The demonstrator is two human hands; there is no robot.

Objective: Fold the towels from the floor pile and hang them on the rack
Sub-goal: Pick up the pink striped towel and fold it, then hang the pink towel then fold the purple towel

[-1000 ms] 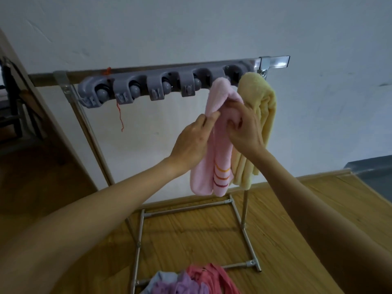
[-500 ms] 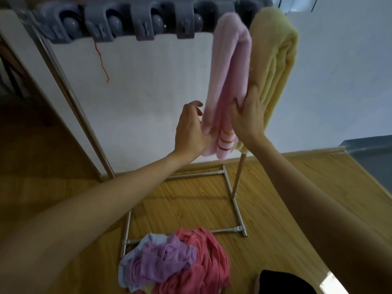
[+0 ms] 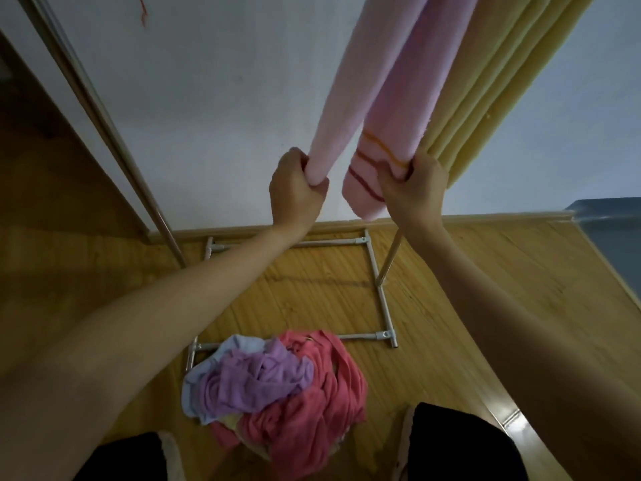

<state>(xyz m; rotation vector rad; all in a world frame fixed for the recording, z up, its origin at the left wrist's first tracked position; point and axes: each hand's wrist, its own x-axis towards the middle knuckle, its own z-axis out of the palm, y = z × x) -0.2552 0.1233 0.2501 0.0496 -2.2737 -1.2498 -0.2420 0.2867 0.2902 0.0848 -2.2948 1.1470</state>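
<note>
I'm seeing both hands raised and gripping the lower ends of the pink towel [image 3: 392,109], which is hanging down from above, out of frame at its top. The left hand [image 3: 296,189] is fisting around the plain hanging half, fingers fully curled on its bottom edge. The right hand [image 3: 412,189] is clenching the striped half, thumb and fingers bunching the cloth just at the orange and red stripes. The two halves are hanging side by side with a narrow gap between them.

Just to the right of the right hand, the yellow towel [image 3: 499,85] is hanging folded in several layers, touching the pink one's edge.

Below and between the hands, the rack [image 3: 376,272] base frame is sitting on the wooden floor [image 3: 485,279]; one upright is running up just under the right wrist, another slanting up well left of the left hand.

Further down, nearer me and between the forearms, the floor pile [image 3: 277,387] is lying crumpled: red, purple and pale blue cloth, overlapping the frame's near bar.
</note>
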